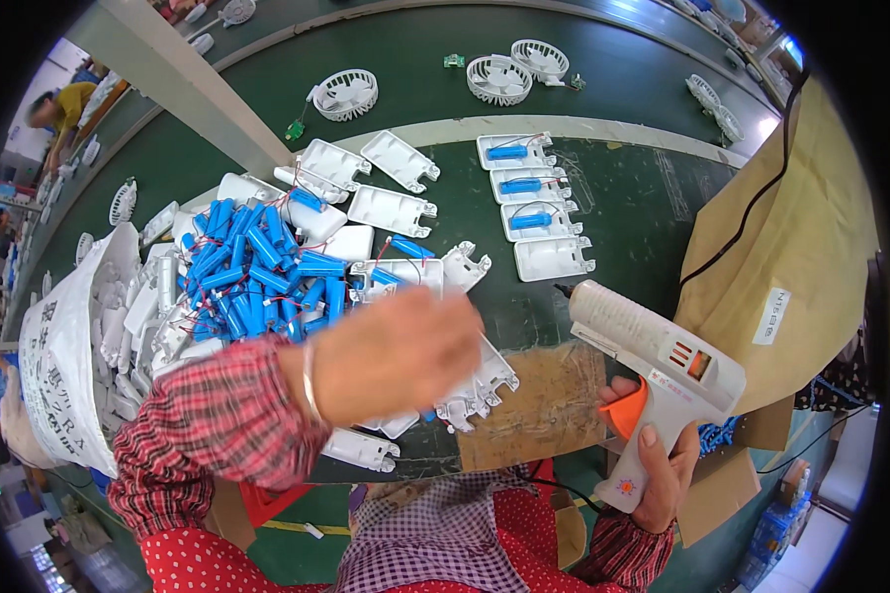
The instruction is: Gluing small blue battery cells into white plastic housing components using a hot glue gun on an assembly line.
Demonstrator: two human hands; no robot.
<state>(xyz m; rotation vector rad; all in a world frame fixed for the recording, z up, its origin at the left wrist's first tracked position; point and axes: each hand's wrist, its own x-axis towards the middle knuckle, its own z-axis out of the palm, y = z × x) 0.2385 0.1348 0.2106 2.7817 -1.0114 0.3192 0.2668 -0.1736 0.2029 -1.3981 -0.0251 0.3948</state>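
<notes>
Right hand (663, 465) grips glue gun (653, 366), nozzle pointing up-left.

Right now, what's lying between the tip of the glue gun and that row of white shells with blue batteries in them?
In the head view, one white shell with no battery lies between the glue gun tip and the three battery-filled shells; around it, bare green table.

Glue gun (663, 371): matt white plastic, glossy orange trigger. Shells (391, 210) smooth white moulded plastic; cells (257, 262) in glossy blue wrap. Table (623, 217) matt green, cardboard (801, 247) plain brown, sack (59, 366) woven white, sleeve (208, 425) checked cloth.
</notes>
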